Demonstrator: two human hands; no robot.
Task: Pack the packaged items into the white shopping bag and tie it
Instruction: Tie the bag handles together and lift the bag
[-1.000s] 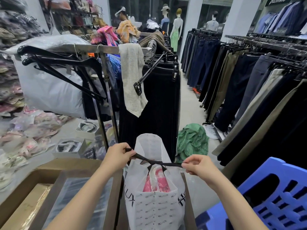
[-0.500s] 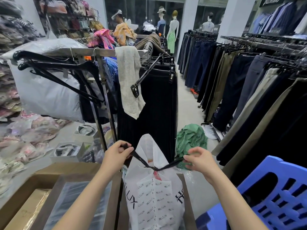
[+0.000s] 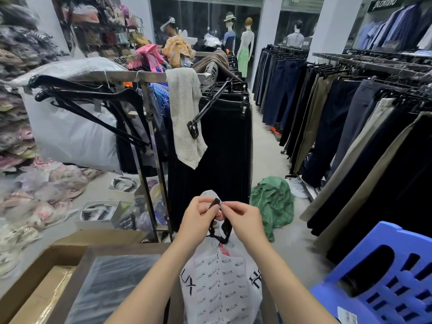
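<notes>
A white shopping bag point(image 3: 222, 284) with black printed lettering stands upright in front of me, low in the middle of the view. Something pink point(image 3: 224, 250) shows through its gathered mouth. A black ribbon point(image 3: 219, 226) runs from the bag's mouth up to my hands. My left hand point(image 3: 198, 218) and my right hand point(image 3: 243, 220) meet just above the bag, both pinching the ribbon's ends between thumb and fingers, fingertips touching. A white flap of the bag point(image 3: 208, 194) rises behind my hands.
An open cardboard box point(image 3: 56, 258) holding a plastic-wrapped dark package point(image 3: 112, 286) sits at my lower left. A blue plastic stool point(image 3: 385, 277) is at lower right. Ahead stands a metal clothes rack point(image 3: 149, 148) with black garments; a green cloth point(image 3: 273, 202) lies on the floor.
My hands, held wide apart with the ribbon stretched between them, have come together above the bag; the ribbon now hangs in loops and the bag's mouth is drawn closed.
</notes>
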